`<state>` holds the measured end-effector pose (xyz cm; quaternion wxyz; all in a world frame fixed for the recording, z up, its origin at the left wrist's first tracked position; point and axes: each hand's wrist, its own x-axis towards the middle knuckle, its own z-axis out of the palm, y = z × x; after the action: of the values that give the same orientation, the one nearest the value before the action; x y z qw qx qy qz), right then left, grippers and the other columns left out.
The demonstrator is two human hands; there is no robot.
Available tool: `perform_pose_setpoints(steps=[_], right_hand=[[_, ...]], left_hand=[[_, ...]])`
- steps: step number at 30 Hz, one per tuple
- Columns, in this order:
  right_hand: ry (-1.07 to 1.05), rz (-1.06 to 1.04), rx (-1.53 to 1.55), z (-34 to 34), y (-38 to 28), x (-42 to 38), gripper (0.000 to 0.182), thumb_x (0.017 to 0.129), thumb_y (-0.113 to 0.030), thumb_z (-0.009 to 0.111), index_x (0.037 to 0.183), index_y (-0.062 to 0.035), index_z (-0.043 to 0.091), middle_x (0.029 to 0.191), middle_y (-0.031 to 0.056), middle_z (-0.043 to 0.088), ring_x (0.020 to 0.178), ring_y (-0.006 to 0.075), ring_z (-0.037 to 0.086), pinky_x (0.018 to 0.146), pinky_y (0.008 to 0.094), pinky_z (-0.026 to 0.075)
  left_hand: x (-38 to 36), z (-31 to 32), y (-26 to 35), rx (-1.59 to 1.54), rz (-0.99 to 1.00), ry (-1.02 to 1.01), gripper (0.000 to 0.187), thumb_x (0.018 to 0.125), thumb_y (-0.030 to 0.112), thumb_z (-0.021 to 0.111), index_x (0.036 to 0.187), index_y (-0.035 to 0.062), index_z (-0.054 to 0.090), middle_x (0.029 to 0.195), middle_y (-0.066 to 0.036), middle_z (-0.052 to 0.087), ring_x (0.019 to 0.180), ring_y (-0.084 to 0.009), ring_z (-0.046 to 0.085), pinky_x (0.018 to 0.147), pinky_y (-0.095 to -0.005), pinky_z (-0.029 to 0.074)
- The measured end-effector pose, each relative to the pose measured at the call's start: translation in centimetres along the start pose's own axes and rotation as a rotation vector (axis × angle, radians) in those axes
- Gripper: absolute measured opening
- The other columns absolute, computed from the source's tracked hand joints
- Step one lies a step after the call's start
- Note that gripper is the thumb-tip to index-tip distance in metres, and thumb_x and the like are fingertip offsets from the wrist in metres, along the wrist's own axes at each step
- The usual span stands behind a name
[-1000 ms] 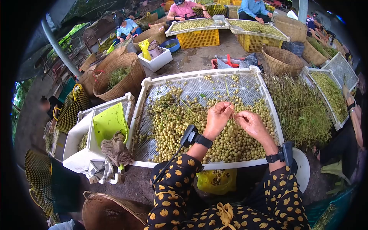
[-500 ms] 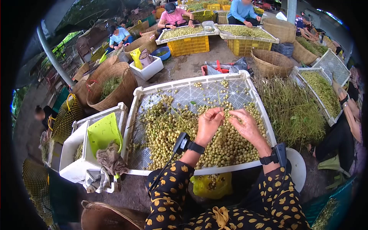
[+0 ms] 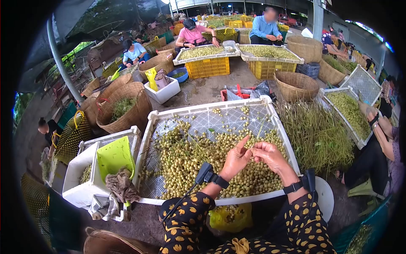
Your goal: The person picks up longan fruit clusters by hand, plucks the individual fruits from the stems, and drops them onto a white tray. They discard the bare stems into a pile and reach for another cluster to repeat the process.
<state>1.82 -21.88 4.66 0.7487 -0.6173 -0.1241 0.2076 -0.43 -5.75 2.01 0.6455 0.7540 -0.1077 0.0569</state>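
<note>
A large white mesh tray (image 3: 154, 180) lies before me, heaped with small round yellow-green fruits (image 3: 190, 165), some on thin stems. Over its right half, my left hand (image 3: 237, 161) has its index finger raised apart from the thumb; its other fingers are partly hidden. Touching or nearly touching it, my right hand (image 3: 271, 157) pinches thumb and forefinger together. Whatever is in that pinch is too small to make out. Both wrists wear black straps with devices.
Left of the tray stand a white foam box (image 3: 80, 186), a lime-green scoop (image 3: 115, 154) and a crumpled cloth (image 3: 122, 185). Bundled stalks (image 3: 315, 135) lie to the right. A yellow bag (image 3: 230, 218) is beneath the tray. Wicker baskets (image 3: 296, 86) and people at other trays are beyond.
Both hands have moved down and slightly right within the view. My left index finger has lifted away from its pinch. The camera's view has tilted upward a little.
</note>
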Motion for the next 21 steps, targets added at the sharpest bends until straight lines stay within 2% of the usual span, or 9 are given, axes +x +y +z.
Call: perform_pose_setpoints(steps=[5, 8, 9, 12, 13, 16, 17, 20, 21], right_hand=[[-0.087, -0.042, -0.172, -1.1, -0.2, -0.7, 0.012, 0.085, -0.012, 0.063, 0.087, -0.0006, 0.057, 0.073, 0.0016, 0.058, 0.062, 0.0062, 0.052, 0.056, 0.0208, 0.044], [-0.006, -0.075, -0.161, -1.5, 0.2, -0.8, 0.012, 0.085, -0.011, 0.062, 0.087, -0.0005, 0.057, 0.072, 0.0013, 0.057, 0.061, 0.0062, 0.052, 0.056, 0.0209, 0.044], [0.031, -0.079, -0.167, -1.7, 0.3, -0.7, 0.012, 0.085, -0.011, 0.062, 0.087, -0.0005, 0.057, 0.073, 0.0014, 0.058, 0.061, 0.0063, 0.052, 0.056, 0.0210, 0.045], [0.101, -0.108, -0.209, -2.2, 0.6, -0.4, 0.011, 0.085, -0.011, 0.062, 0.087, -0.0007, 0.057, 0.073, 0.0016, 0.058, 0.061, 0.0068, 0.053, 0.056, 0.0211, 0.045], [0.104, -0.128, -0.240, -2.3, 0.8, -0.3, 0.011, 0.085, -0.010, 0.062, 0.087, -0.0009, 0.057, 0.073, 0.0017, 0.058, 0.062, 0.0070, 0.053, 0.057, 0.0211, 0.045], [0.118, -0.198, -0.365, -1.9, 1.0, -0.2, 0.009, 0.084, -0.010, 0.062, 0.085, -0.0019, 0.058, 0.071, 0.0021, 0.059, 0.062, 0.0077, 0.055, 0.056, 0.0210, 0.046], [0.120, -0.219, -0.413, -2.0, 0.8, -0.2, 0.009, 0.084, -0.010, 0.062, 0.084, -0.0020, 0.059, 0.071, 0.0019, 0.059, 0.062, 0.0078, 0.056, 0.056, 0.0212, 0.046], [0.265, -0.316, -0.603, -3.0, 0.2, -0.5, 0.008, 0.083, -0.010, 0.062, 0.083, -0.0028, 0.062, 0.071, 0.0010, 0.061, 0.060, 0.0071, 0.055, 0.054, 0.0225, 0.044], [0.329, -0.388, -0.631, -4.1, 0.3, -0.4, 0.009, 0.083, -0.010, 0.061, 0.084, -0.0019, 0.062, 0.071, 0.0016, 0.061, 0.060, 0.0070, 0.053, 0.054, 0.0223, 0.043]], left_hand=[[-0.3, -0.2, -1.6, -0.263, -0.080, -0.138, 0.041, 0.091, 0.021, 0.055, 0.122, -0.0041, 0.046, 0.084, -0.003, 0.064, 0.069, -0.0060, 0.056, 0.060, -0.0228, 0.046], [-0.3, -0.7, -2.1, -0.203, -0.305, -0.346, 0.038, 0.094, 0.025, 0.048, 0.122, -0.0012, 0.050, 0.092, -0.005, 0.063, 0.088, -0.0086, 0.054, 0.080, -0.0246, 0.044], [-0.7, -0.6, -1.6, -0.184, -0.357, -0.334, 0.031, 0.094, 0.023, 0.050, 0.113, -0.0002, 0.056, 0.091, -0.003, 0.063, 0.084, -0.0083, 0.054, 0.076, -0.0239, 0.045], [-1.9, 0.3, -2.1, -0.055, -0.183, -0.324, 0.026, 0.093, 0.021, 0.051, 0.107, 0.0011, 0.060, 0.089, -0.001, 0.063, 0.078, -0.0084, 0.054, 0.069, -0.0243, 0.046], [-2.0, 0.6, -2.1, -0.040, -0.175, -0.242, 0.020, 0.091, 0.019, 0.055, 0.097, 0.0020, 0.063, 0.083, -0.002, 0.062, 0.071, -0.0085, 0.053, 0.063, -0.0262, 0.046], [-1.8, 0.4, -1.3, 0.252, -0.092, -0.190, 0.017, 0.088, 0.017, 0.058, 0.087, 0.0019, 0.065, 0.076, -0.004, 0.058, 0.066, -0.0089, 0.051, 0.060, -0.0274, 0.044], [-1.6, 0.7, -2.7, 0.245, 0.074, -0.089, 0.018, 0.085, 0.018, 0.061, 0.077, 0.0016, 0.063, 0.072, -0.006, 0.055, 0.063, -0.0096, 0.050, 0.058, -0.0277, 0.043], [-0.6, -0.4, -3.6, 0.245, 0.097, 0.005, 0.019, 0.085, 0.017, 0.063, 0.076, 0.0008, 0.062, 0.069, -0.004, 0.055, 0.062, -0.0099, 0.050, 0.058, -0.0268, 0.043], [-0.5, -0.8, -3.4, 0.130, 0.064, 0.058, 0.019, 0.085, 0.017, 0.062, 0.075, 0.0009, 0.062, 0.067, -0.002, 0.055, 0.060, -0.0097, 0.050, 0.056, -0.0262, 0.042]])
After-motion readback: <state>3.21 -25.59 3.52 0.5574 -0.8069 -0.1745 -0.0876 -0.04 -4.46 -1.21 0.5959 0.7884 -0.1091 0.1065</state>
